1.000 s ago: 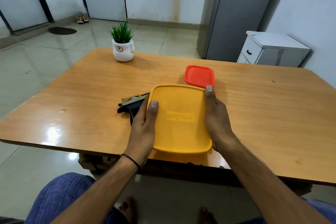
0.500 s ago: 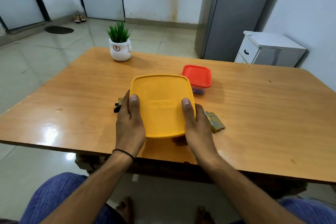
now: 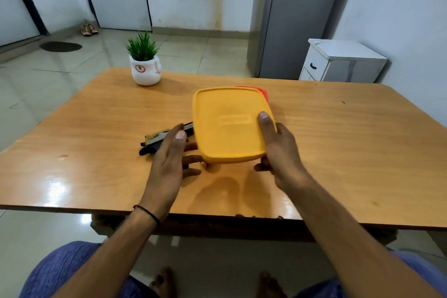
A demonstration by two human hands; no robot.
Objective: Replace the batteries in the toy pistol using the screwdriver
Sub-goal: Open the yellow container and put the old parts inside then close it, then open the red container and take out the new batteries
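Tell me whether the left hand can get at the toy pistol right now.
Probably yes: the left hand is open, holds nothing and hovers right at the toy pistol. The yellow container gripped by the right hand hides only the pistol's right end.

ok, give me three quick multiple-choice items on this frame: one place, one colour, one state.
1. Where does the white ceramic pot with the green plant stand?
A. on the floor
B. far left on the wooden table
C. on the cabinet

2. What colour is the square plastic box in the right hand?
A. blue
B. green
C. yellow

3. How is the left hand?
A. open, fingers spread
B. clenched in a fist
C. gripping a screwdriver

Key: 1 B, the pot sits on the tabletop near its far edge. 2 C, the lid is plainly yellow. 3 A, the fingers are straight and hold nothing.
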